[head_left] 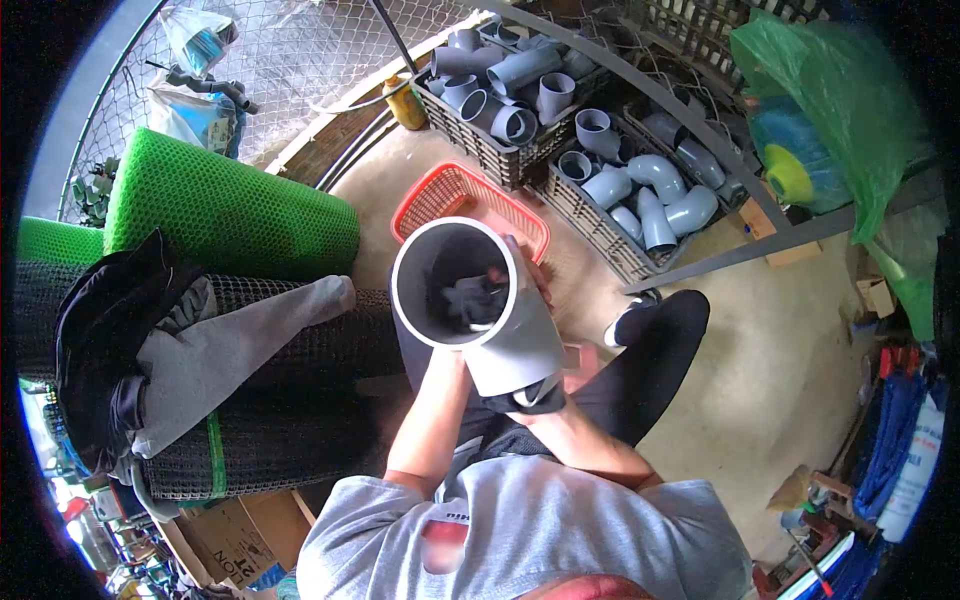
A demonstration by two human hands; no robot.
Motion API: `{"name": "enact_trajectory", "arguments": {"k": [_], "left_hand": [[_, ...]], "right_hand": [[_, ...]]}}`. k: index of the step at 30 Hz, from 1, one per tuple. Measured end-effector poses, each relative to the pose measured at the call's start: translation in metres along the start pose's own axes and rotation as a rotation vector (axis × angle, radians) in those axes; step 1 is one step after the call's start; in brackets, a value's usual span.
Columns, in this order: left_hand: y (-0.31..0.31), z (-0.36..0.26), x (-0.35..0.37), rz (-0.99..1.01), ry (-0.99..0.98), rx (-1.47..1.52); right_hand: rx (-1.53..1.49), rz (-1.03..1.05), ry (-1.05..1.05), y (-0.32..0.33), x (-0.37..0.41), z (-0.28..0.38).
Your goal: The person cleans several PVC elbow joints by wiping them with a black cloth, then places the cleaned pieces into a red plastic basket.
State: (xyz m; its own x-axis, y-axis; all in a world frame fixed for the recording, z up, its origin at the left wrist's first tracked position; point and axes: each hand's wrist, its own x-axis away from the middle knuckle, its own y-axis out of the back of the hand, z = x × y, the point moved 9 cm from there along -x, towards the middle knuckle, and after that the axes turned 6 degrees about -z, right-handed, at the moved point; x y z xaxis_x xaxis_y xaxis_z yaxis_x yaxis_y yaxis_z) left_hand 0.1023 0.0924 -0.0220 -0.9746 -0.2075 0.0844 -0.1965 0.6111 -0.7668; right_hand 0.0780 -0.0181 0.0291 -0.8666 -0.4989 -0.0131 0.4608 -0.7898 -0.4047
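Observation:
I hold a large grey plastic pipe fitting (520, 345) over my lap, its wide round mouth facing up toward me. My left hand (541, 283) supports it from behind and underneath, and its fingers curl round the far right side. My right hand (478, 300) reaches inside through the lower end and shows in the mouth, its fingers bent among something dark, perhaps glove or cloth. Black material also wraps that hand near the lower rim. Whether the fingers grip anything in there is hard to make out. Just beyond the fitting, a red plastic basket (425, 190) rests on the floor.
Two dark crates, a far one (490, 150) and a nearer one (600, 235), hold several grey pipe fittings. Rolls of green mesh (230, 205) and black mesh (290, 420) lie to my left, with a grey-and-black garment (220, 360) on top. A metal bar (740, 250) crosses at right.

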Motion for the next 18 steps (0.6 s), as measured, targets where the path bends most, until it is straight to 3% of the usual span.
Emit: {"name": "enact_trajectory", "arguments": {"k": [14,15,16,18], "left_hand": [[-0.023,0.018,0.017,-0.072,-0.002,0.194],[-0.024,0.018,0.018,-0.081,0.002,0.208],[-0.031,0.013,0.014,0.025,0.05,0.041],[-0.049,-0.002,0.012,-0.045,-0.03,-0.11]], "right_hand": [[0.069,-0.305,0.222,0.035,0.012,-0.016],[0.304,-0.243,0.296,0.021,0.005,0.037],[0.355,-0.225,0.201,0.024,-0.002,0.022],[0.976,0.138,0.423,0.007,-0.006,0.034]]}}
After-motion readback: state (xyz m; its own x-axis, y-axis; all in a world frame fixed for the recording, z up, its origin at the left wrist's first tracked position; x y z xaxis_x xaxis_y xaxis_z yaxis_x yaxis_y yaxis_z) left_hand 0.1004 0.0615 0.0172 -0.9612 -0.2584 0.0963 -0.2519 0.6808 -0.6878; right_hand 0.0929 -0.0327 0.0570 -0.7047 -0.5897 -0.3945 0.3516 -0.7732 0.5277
